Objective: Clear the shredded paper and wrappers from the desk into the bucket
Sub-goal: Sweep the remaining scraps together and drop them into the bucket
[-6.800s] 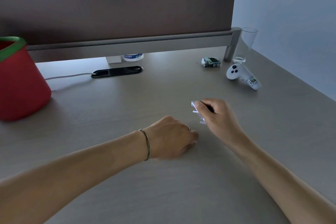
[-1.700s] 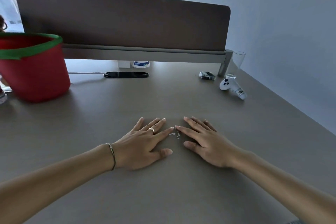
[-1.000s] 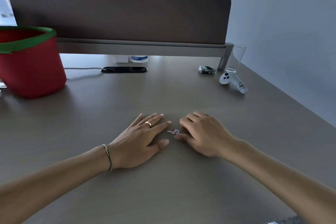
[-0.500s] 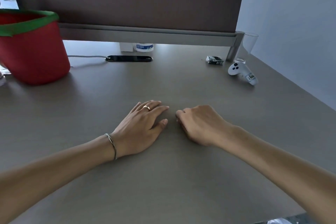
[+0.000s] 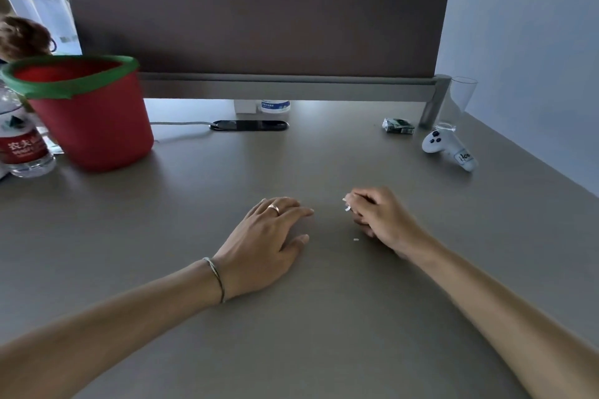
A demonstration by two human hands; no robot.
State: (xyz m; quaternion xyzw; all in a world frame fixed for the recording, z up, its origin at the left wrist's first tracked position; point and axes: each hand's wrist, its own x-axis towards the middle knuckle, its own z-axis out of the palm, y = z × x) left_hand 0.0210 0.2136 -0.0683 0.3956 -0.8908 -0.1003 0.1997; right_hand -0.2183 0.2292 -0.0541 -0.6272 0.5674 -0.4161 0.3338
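right hand (image 5: 379,217) grip clamped on white paper shreds (image 5: 346,204), ends poking out toward the left. one stray scrap (image 5: 356,239) lies on the bench (image 5: 324,317) just beside that hand, nearer it than the left hand (image 5: 269,236), which lies flat, grip apart, empty. scrap too small to read its axis. red bucket (image 5: 94,126) well apart, far-left.
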